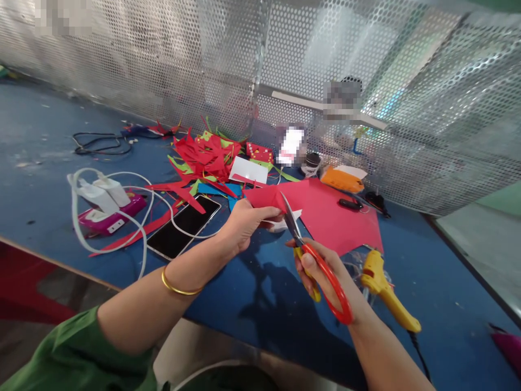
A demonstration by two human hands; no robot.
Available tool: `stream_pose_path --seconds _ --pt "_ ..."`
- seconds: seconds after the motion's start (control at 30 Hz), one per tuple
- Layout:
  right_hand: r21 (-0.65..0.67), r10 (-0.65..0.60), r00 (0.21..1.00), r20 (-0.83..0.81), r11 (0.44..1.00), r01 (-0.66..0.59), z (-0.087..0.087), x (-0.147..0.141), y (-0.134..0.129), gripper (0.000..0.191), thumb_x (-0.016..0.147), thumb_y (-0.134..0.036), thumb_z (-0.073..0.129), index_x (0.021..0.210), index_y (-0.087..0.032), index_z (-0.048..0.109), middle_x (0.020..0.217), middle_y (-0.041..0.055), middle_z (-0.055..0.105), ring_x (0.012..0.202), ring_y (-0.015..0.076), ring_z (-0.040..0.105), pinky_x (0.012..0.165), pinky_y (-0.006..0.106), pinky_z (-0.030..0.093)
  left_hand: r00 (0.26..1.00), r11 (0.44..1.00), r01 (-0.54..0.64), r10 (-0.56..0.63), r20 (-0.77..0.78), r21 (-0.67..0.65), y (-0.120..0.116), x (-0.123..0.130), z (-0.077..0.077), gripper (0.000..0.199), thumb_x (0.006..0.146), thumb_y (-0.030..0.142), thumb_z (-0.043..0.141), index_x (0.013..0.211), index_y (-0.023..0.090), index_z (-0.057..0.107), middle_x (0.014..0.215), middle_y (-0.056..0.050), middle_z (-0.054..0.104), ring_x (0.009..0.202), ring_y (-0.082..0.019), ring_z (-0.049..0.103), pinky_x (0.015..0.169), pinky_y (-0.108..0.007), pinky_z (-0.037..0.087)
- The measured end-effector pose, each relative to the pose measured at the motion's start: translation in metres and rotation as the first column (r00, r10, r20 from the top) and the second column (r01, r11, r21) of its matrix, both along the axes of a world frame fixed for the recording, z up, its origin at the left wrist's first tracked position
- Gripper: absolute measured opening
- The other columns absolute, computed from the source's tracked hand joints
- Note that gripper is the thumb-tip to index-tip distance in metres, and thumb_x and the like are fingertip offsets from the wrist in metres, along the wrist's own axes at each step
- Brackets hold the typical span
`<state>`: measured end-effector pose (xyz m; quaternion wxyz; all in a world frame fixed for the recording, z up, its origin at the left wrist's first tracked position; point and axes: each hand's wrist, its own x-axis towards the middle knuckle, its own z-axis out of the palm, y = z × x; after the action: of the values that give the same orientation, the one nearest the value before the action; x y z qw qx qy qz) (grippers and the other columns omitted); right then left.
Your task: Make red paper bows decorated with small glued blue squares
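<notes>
My left hand point(248, 220) pinches a piece of red paper point(262, 196) between thumb and fingers, above the blue table. Scissors point(299, 239) with one red and one yellow handle are in my right hand point(325, 266), fingers through and around the loops. Their blades point up and away, with the tips at the right part of the red paper. Whether the blades are cutting into it, I cannot tell. Just behind lies a large red sheet point(337, 222) with a small black object point(350, 204) on it. A white scrap point(285, 224) shows below the held paper.
Red and green paper scraps point(207, 157) are heaped at the back. A dark-screened phone point(185, 228) and a purple power strip point(118, 217) with white chargers and cables lie left. On the right rests a yellow glue gun point(386, 290). A perforated metal panel point(228, 65) borders the table behind.
</notes>
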<state>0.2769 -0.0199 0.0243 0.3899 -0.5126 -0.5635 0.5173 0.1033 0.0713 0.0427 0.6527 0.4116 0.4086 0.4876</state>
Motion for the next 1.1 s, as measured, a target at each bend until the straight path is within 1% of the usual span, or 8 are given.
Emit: stream_pose_path --seconds 0.2,0.5,0.7,0.9,1.03,1.1 --pt "-0.015 0.008 1.000 0.009 1.000 -0.007 0.0018 -0.0006 -0.0008 0.057 0.085 -0.067 0.059 0.113 -0.018 0.055 0.062 -0.0069 0.047 0.043 0.0072 0.040 0.040 0.022 0.034 1.000 1.000 -0.002 0.002 0.004 0.005 0.0007 0.0011 -0.0005 0.020 0.063 0.022 0.078 0.081 0.012 0.075 0.078 -0.010 0.076 0.071 -0.019 0.070 0.062 -0.028 0.050" --pt "-0.008 -0.004 1.000 0.008 1.000 0.004 0.0018 -0.0043 -0.0003 0.056 0.084 -0.068 0.059 0.110 -0.018 0.056 0.059 -0.0081 0.045 0.042 0.0074 0.039 0.040 0.023 0.035 0.999 1.000 -0.010 0.010 0.035 -0.004 -0.0002 0.0039 -0.0029 0.017 0.063 0.019 0.077 0.078 0.012 0.076 0.075 -0.010 0.076 0.066 -0.018 0.069 0.064 -0.029 0.053" --pt "0.004 -0.006 1.000 0.011 1.000 0.006 0.0020 -0.0055 -0.0009 0.056 0.085 -0.068 0.058 0.110 -0.018 0.056 0.056 -0.0096 0.040 0.043 0.0077 0.038 0.040 0.022 0.035 0.999 1.000 -0.009 0.010 0.045 -0.005 0.0011 0.0035 -0.0045 0.016 0.063 0.020 0.078 0.078 0.013 0.076 0.073 -0.009 0.075 0.067 -0.019 0.070 0.064 -0.029 0.053" --pt "0.026 -0.018 0.999 0.032 1.000 0.017 0.0017 -0.0065 -0.0014 0.055 0.085 -0.067 0.060 0.111 -0.019 0.054 0.064 -0.0079 0.040 0.047 0.0074 0.038 0.043 0.022 0.033 0.998 1.000 -0.005 0.005 0.058 -0.009 0.0016 0.0026 -0.0057 0.020 0.061 0.023 0.080 0.077 0.011 0.076 0.075 -0.010 0.075 0.072 -0.022 0.071 0.064 -0.030 0.054" --pt "0.011 0.014 0.999 -0.036 1.000 -0.014 -0.0002 -0.0054 -0.0026 0.060 0.084 -0.072 0.055 0.115 -0.021 0.052 0.076 -0.0030 0.050 0.052 0.0088 0.041 0.045 0.024 0.037 0.998 1.000 -0.005 0.006 0.060 -0.021 0.0015 0.0019 -0.0049 0.019 0.062 0.022 0.080 0.077 0.012 0.075 0.078 -0.011 0.075 0.071 -0.021 0.071 0.064 -0.029 0.053" --pt "0.011 0.050 0.995 -0.089 0.999 -0.049 -0.0007 -0.0045 -0.0035 0.060 0.085 -0.073 0.052 0.116 -0.021 0.052 0.078 -0.0017 0.051 0.054 0.0102 0.044 0.048 0.025 0.040 0.998 1.000 -0.003 0.004 0.055 -0.029 0.0015 0.0019 -0.0040 0.018 0.063 0.021 0.080 0.077 0.012 0.075 0.077 -0.011 0.075 0.070 -0.020 0.071 0.064 -0.029 0.053"
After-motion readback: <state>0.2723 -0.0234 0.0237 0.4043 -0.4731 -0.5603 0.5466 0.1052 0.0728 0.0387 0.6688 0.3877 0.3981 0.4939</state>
